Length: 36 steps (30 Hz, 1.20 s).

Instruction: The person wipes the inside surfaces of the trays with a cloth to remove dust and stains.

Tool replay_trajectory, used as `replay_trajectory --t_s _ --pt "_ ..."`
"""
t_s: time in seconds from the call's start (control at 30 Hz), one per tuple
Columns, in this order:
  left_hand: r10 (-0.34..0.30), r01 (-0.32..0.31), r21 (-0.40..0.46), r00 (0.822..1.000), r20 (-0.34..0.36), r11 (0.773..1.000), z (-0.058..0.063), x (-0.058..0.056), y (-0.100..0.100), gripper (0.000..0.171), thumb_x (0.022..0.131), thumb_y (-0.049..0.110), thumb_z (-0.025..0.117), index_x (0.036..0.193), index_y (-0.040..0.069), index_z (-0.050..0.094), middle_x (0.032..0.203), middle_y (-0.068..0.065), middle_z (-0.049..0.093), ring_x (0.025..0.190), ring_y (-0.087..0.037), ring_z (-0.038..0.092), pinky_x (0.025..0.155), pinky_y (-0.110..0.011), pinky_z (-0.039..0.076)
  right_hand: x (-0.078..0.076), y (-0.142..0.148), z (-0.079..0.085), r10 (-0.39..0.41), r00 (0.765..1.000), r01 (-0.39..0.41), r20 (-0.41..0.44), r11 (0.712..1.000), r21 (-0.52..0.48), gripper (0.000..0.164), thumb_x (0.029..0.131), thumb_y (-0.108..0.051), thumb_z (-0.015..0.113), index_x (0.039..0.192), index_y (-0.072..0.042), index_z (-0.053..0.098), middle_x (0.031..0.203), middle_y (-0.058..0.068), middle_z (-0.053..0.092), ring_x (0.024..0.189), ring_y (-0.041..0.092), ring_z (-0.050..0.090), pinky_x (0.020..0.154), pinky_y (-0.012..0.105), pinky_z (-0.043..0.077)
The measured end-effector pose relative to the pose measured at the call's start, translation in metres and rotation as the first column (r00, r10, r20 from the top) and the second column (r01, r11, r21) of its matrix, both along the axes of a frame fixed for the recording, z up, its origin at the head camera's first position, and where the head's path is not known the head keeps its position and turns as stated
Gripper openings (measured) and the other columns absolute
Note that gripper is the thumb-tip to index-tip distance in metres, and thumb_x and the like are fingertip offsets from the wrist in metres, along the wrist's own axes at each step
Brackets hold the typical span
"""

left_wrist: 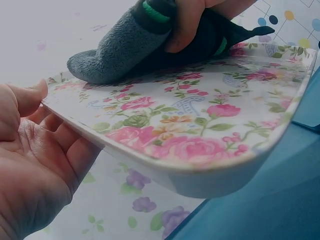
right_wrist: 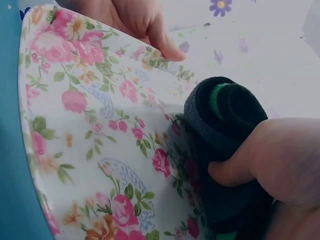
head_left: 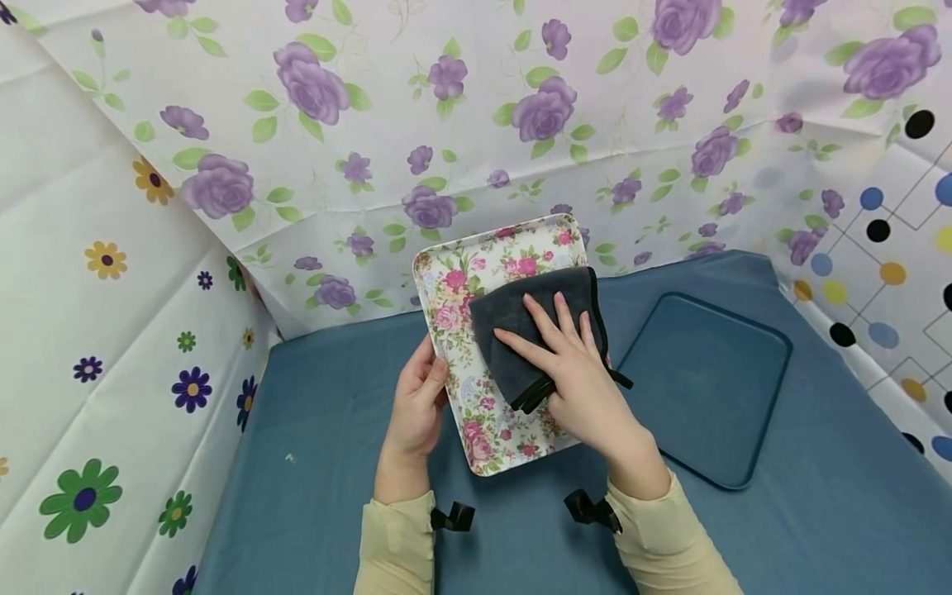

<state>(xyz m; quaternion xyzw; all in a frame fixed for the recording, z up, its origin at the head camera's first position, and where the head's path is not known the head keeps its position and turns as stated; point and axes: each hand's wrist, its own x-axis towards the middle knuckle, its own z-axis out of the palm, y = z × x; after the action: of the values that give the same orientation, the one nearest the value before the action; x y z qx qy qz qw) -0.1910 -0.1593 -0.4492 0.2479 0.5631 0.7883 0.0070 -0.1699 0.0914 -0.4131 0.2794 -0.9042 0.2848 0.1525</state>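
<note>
A white rectangular tray (head_left: 464, 388) with pink roses and a raised rim is held tilted above the table. My left hand (head_left: 418, 401) grips its left edge, thumb over the rim and fingers underneath, as the left wrist view shows too (left_wrist: 45, 155). On the tray's face lies a folded dark grey cloth (head_left: 506, 351) with black edging. My right hand (head_left: 583, 388) presses it there with spread fingers, thumb (right_wrist: 232, 170) tucked against the cloth's rolled lower fold. A green stripe shows inside the fold in both wrist views.
A flat dark blue tray (head_left: 714, 388) with rounded corners lies on the blue table covering (head_left: 312, 463) at the right. Behind stands a white backdrop (head_left: 476, 140) with purple roses. Patterned side sheets, flowered (head_left: 111, 330) at left and dotted (head_left: 892, 289) at right, border the table.
</note>
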Motion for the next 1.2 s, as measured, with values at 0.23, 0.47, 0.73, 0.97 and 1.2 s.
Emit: replay_trajectory --t_s 0.23,0.47,0.73,0.97,1.2 --pt "-0.007 0.007 -0.003 1.000 0.006 1.000 0.000 0.000 0.000 0.056 0.119 0.023 0.039 0.171 0.009 0.024 0.123 -0.004 0.075 0.102 -0.016 0.074 0.084 -0.032 0.062 0.001 0.002 0.001 0.011 1.000 -0.011 0.008 1.000 -0.016 0.124 0.067 0.036 0.048 0.167 -0.038 0.040 0.180 -0.002 0.002 0.164 0.030 -0.013 0.127 0.064 -0.007" --pt "-0.008 0.008 0.000 1.000 -0.002 1.000 -0.002 0.000 0.001 0.056 0.119 0.022 0.039 0.171 0.008 0.024 0.119 -0.004 0.075 0.100 -0.015 0.073 0.084 -0.031 0.062 0.001 0.000 0.002 0.020 1.000 -0.020 0.003 0.999 -0.029 0.123 0.067 0.036 0.048 0.166 -0.036 0.041 0.180 -0.001 0.001 0.163 0.031 -0.014 0.126 0.064 -0.009" --pt "-0.015 0.015 0.008 1.000 0.003 1.000 -0.001 0.000 0.002 0.058 0.119 0.024 0.040 0.171 0.007 0.022 0.118 0.000 0.075 0.098 -0.013 0.073 0.084 -0.030 0.062 0.002 -0.004 0.000 0.036 0.999 -0.036 0.011 0.999 -0.026 0.118 0.071 0.036 0.048 0.166 -0.034 0.042 0.180 -0.001 0.001 0.163 0.031 -0.014 0.126 0.064 -0.009" --pt "-0.029 0.029 0.021 0.999 0.014 0.999 -0.001 0.000 0.004 0.059 0.119 0.024 0.040 0.172 0.007 0.019 0.146 -0.004 0.065 0.117 -0.018 0.071 0.096 -0.035 0.060 0.005 -0.011 0.000 0.090 0.995 -0.090 0.042 0.996 -0.010 0.118 0.071 0.035 0.048 0.166 -0.035 0.042 0.180 -0.001 0.001 0.163 0.031 -0.014 0.126 0.066 -0.008" --pt "-0.015 0.015 0.015 1.000 0.007 1.000 0.000 0.000 0.004 0.056 0.119 0.024 0.037 0.172 0.010 0.023 0.155 -0.006 0.059 0.122 -0.020 0.070 0.096 -0.039 0.060 0.007 -0.020 -0.002 0.124 0.991 -0.126 0.060 0.991 0.041 0.120 0.070 0.034 0.052 0.166 -0.037 0.040 0.180 -0.001 0.000 0.163 0.031 -0.015 0.125 0.067 -0.008"
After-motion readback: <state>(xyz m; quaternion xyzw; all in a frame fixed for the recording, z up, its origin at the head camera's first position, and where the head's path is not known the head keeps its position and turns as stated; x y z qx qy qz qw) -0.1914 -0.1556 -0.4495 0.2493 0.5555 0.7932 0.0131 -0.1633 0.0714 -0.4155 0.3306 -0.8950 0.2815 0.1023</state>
